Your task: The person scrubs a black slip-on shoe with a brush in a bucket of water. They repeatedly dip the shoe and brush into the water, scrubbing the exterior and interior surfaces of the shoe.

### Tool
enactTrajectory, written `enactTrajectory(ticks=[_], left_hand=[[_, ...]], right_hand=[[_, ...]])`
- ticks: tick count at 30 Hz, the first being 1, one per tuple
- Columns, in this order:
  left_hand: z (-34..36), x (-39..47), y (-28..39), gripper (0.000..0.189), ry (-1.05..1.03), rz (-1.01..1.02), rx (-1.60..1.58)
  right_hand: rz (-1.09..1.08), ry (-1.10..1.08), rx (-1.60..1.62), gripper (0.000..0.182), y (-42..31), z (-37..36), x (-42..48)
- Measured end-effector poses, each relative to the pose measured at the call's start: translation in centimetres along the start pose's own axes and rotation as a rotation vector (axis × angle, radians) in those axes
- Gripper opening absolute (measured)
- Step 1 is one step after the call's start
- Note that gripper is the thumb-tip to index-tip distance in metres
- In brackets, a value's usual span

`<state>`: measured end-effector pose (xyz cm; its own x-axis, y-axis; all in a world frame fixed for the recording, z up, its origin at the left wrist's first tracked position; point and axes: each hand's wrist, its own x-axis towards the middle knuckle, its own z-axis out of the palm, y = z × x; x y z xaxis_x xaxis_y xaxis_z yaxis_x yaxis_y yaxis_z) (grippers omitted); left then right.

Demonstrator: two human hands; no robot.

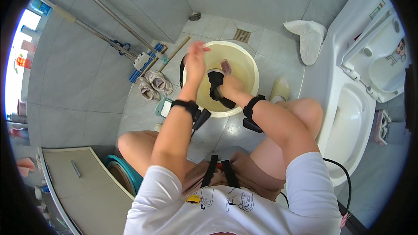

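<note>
A cream plastic basin (254, 71) with cloudy yellowish water stands on the floor between my knees. Inside it is a black shoe (215, 81) with a pale opening, and my right hand (232, 86) grips it around the middle. A pink scrubbing brush (225, 66) rests in the basin just beyond that hand. My left hand (197, 63) is raised over the basin's left side, blurred by motion; its finger pose is unclear. Partly hidden behind the left rim is another black item (182, 71), perhaps a second shoe.
Left of the basin are worn sneakers (153, 85), a blue-headed mop (147, 62) and a teal-handled item (160, 107). A floor drain (242, 35) lies beyond. To the right are a white squat-height toilet fixture (346, 127) and a loose white plastic piece (308, 40). A cabinet (88, 182) stands lower left.
</note>
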<state>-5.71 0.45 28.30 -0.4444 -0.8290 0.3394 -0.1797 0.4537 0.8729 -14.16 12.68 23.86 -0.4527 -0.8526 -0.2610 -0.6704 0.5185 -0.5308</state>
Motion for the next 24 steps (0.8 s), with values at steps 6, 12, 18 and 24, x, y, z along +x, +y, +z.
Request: enactTrajectory(ticks=[6,12,18,24], left_hand=[[0.1,-1.6,-5.3,0.057,-0.386,-0.302,0.301],[-12.0,1.7,11.0,0.033,-0.341,-0.325,-0.215],[-30.1,-12.5,10.5,0.017,0.318,-0.108,0.054],[-33.7,-47.7,-5.2,0.018,0.651,-0.801,1.041]], right_hand=[[0.072,-0.079,-0.016,0.036,0.6,-0.3,1.0],[-0.08,0.011,-0.076,0.024,0.6,0.2,0.7],[-0.012,-0.057,-0.204,0.03,0.0,1.0,1.1],[-0.047,-0.134,-0.29,0.042,0.0,2.2,0.3]])
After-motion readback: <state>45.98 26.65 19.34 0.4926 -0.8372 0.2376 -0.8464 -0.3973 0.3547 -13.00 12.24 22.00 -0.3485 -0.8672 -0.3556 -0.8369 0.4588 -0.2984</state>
